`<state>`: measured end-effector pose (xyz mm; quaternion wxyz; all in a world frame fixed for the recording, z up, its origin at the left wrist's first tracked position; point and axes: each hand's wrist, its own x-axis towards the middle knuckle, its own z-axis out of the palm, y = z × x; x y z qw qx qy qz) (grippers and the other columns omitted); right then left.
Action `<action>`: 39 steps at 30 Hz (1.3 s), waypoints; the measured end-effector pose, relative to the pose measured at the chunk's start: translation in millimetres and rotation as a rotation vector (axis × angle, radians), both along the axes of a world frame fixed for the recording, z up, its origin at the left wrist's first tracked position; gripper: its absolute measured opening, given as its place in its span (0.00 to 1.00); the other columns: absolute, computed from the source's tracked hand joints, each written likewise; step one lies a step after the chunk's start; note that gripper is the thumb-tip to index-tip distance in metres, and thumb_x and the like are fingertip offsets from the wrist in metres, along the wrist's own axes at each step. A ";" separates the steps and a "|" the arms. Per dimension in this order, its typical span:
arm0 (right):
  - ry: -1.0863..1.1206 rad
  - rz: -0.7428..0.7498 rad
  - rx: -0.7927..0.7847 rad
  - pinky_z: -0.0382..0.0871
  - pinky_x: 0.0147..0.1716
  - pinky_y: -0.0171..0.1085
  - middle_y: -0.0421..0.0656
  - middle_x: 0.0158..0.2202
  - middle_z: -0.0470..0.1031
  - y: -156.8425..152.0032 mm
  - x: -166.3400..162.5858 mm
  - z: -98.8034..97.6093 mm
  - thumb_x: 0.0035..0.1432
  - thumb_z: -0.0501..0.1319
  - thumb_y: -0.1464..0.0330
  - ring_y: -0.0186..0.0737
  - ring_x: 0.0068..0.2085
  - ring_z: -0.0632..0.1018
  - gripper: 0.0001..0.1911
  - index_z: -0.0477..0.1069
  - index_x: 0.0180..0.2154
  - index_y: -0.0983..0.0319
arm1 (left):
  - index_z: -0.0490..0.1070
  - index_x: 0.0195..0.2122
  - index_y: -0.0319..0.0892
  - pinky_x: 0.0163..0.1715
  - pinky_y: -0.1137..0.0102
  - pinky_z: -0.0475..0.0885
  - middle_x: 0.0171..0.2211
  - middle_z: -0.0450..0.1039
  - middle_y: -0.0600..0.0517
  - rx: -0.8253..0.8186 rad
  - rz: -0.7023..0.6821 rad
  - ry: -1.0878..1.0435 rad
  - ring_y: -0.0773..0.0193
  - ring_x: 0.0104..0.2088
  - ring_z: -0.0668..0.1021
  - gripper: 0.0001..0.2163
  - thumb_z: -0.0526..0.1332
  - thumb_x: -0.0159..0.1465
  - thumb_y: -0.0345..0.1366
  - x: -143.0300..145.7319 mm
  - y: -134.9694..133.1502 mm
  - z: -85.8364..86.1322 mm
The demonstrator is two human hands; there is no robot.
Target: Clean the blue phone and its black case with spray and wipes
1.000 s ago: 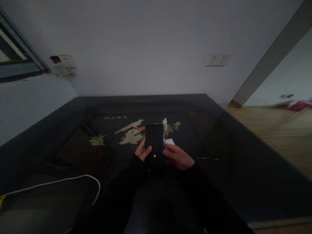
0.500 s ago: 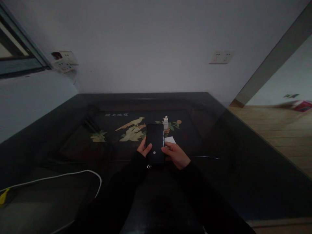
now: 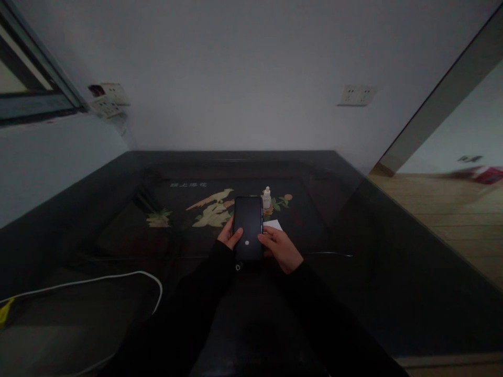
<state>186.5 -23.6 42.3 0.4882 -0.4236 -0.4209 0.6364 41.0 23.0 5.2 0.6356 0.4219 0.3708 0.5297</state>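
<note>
A dark smartphone (image 3: 248, 220) is held upright-lengthwise in front of me, its screen black with one small pale round mark low down. My left hand (image 3: 229, 235) is closed around its left edge, the thumb lying on the front. At the right edge my right hand (image 3: 283, 248) grips it too, thumb on the border and fingers partly hidden behind. A small ring (image 3: 238, 267) shows at the phone's lower left corner. Just beyond the phone stands a little white bottle (image 3: 266, 199) with a pointed cap. White paper (image 3: 272, 225) lies partly behind the right hand.
The dark glossy table (image 3: 346, 209) bears a bird-and-flower picture (image 3: 214, 214). A white cable (image 3: 98, 279) curves at the left, near a yellow item (image 3: 5, 312). Wall sockets (image 3: 357, 96) sit above the table, and wooden floor (image 3: 444, 209) lies to the right.
Both hands and the phone have shifted very slightly left and up in the picture. The grip stays the same, and the screen looks slightly greyer.
</note>
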 end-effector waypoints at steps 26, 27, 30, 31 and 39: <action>0.032 -0.303 0.105 0.68 0.26 0.32 0.41 0.28 0.74 11.9 34.5 5.8 0.46 0.62 0.59 0.34 0.27 0.74 0.15 0.72 0.33 0.64 | 0.61 0.54 0.37 0.52 0.64 0.61 0.50 0.67 0.43 0.116 -0.327 0.103 0.52 0.51 0.69 0.31 0.66 0.48 0.40 -2.0 -13.0 12.0; 0.018 -0.317 0.106 0.68 0.26 0.32 0.41 0.29 0.74 12.1 34.0 6.0 0.47 0.61 0.59 0.34 0.28 0.74 0.15 0.71 0.33 0.64 | 0.61 0.54 0.37 0.52 0.65 0.62 0.51 0.67 0.43 0.095 -0.314 0.103 0.53 0.51 0.69 0.32 0.66 0.48 0.41 -1.8 -13.3 11.4; -0.011 -0.327 0.086 0.69 0.28 0.31 0.43 0.35 0.74 12.1 32.4 8.7 0.53 0.56 0.59 0.34 0.32 0.74 0.18 0.69 0.41 0.63 | 0.56 0.56 0.37 0.44 0.66 0.69 0.47 0.70 0.44 -0.013 -0.281 0.113 0.55 0.44 0.74 0.38 0.67 0.45 0.43 -3.4 -10.4 9.1; -0.017 -0.321 0.070 0.70 0.29 0.32 0.44 0.36 0.73 11.9 31.3 9.5 0.55 0.54 0.59 0.34 0.33 0.75 0.19 0.66 0.44 0.62 | 0.55 0.57 0.36 0.40 0.66 0.71 0.45 0.71 0.43 -0.046 -0.264 0.122 0.56 0.40 0.76 0.40 0.67 0.45 0.45 -5.1 -7.6 8.3; -0.055 0.009 -0.136 0.71 0.17 0.35 0.39 0.26 0.71 0.3 -7.9 -5.0 0.53 0.56 0.69 0.35 0.20 0.75 0.29 0.50 0.56 0.62 | 0.64 0.46 0.33 0.33 0.69 0.71 0.34 0.75 0.47 -0.089 0.093 0.208 0.59 0.32 0.76 0.35 0.68 0.38 0.46 -24.6 26.1 2.7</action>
